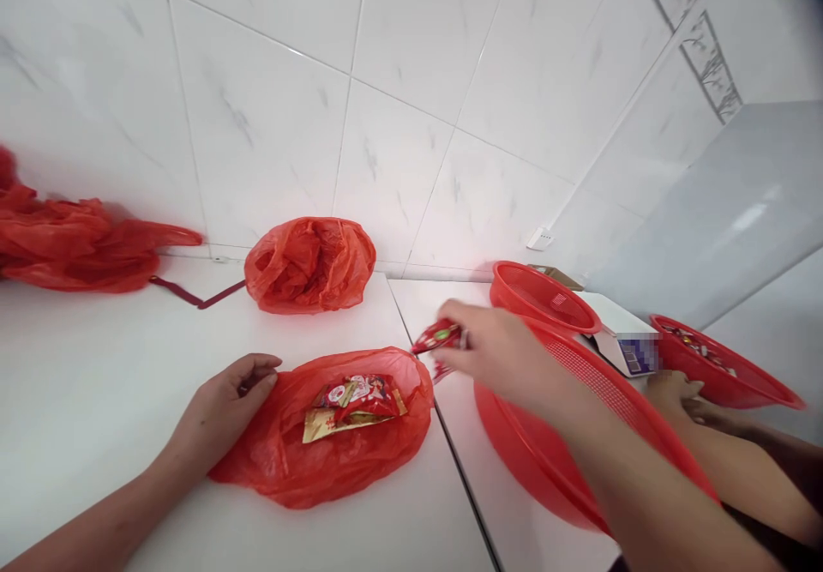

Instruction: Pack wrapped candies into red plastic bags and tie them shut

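A red plastic bag (302, 460) lies flat on the white table (90, 383) in front of me, with red and gold snack packets (353, 402) showing inside it. My left hand (222, 409) rests at the bag's left edge, fingers curled on the plastic. My right hand (495, 351) hovers just right of the bag's mouth, pinching a small red wrapped packet (437, 336). Under my right forearm sits a large red mesh basket (566, 460).
A filled, knotted red bag (309, 265) stands by the tiled wall, and crumpled red bags (70, 242) lie at far left. Two more red baskets (543, 296) (726, 375) and a white box (621, 336) are at right. Another person's hand (675, 392) rests beside the box.
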`<state>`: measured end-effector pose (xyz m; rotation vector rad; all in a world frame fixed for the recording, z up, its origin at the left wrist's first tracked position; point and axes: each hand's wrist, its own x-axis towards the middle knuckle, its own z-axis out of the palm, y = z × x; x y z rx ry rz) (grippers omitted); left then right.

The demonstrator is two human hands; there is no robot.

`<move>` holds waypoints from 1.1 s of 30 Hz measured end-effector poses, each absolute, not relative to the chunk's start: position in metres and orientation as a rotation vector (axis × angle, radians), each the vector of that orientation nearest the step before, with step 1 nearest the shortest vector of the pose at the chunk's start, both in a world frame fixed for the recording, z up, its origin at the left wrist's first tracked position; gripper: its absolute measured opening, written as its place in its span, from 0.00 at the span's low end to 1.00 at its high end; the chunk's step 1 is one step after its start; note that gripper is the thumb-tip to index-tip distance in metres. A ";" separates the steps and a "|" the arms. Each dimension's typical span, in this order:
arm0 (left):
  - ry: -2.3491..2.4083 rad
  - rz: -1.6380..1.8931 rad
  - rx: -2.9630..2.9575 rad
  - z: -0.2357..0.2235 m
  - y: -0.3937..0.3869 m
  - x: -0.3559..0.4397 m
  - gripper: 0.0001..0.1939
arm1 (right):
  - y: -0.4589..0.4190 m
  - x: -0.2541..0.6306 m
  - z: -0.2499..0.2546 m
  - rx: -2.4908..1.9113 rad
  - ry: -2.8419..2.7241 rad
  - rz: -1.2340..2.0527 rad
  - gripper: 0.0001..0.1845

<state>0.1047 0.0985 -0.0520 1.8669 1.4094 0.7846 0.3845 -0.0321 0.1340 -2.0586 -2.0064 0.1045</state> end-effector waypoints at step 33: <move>0.490 0.964 2.921 -0.019 0.021 0.144 0.12 | -0.105 0.339 0.001 -1.530 -1.366 0.288 0.21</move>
